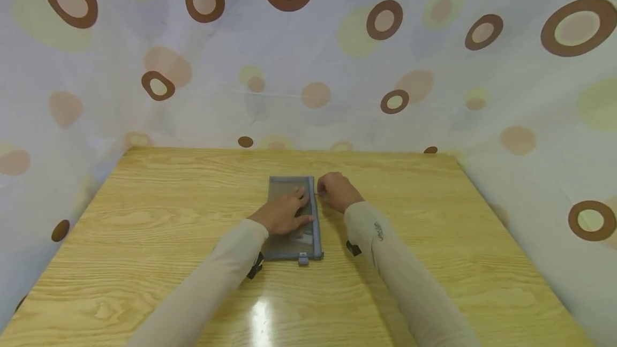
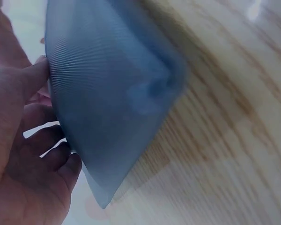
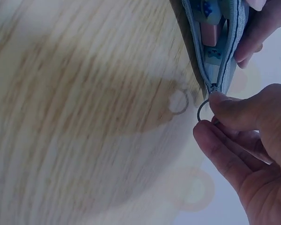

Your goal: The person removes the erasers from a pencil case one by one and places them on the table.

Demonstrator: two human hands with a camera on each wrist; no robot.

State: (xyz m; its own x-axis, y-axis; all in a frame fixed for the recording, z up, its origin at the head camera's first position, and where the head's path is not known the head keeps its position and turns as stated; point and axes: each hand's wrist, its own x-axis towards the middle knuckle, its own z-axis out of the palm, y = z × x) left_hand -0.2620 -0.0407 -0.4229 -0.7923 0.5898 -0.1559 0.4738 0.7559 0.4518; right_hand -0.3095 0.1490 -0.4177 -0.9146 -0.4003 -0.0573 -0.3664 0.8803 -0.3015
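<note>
A grey see-through zip pouch (image 1: 289, 248) lies on the table, its zip along the right side. My left hand (image 1: 284, 213) rests on top with fingers spread, the fingertips near the zip edge; in the left wrist view they meet the edge of the pouch (image 2: 103, 117). At the pouch's upper right, my right hand (image 1: 337, 191) pinches the ring-shaped zip pull (image 3: 200, 111) between thumb and fingers. The zip (image 3: 192, 35) gapes above the slider, showing a pink block (image 3: 209, 35) and blue patterned pieces (image 3: 215, 54) inside.
The wood-grain table (image 1: 168, 272) extends on all sides of the pouch. A white cloth with brown rings and pale dots (image 1: 308, 117) hangs behind and at both sides. A small fabric tab (image 1: 303, 260) sticks out from the pouch's near edge.
</note>
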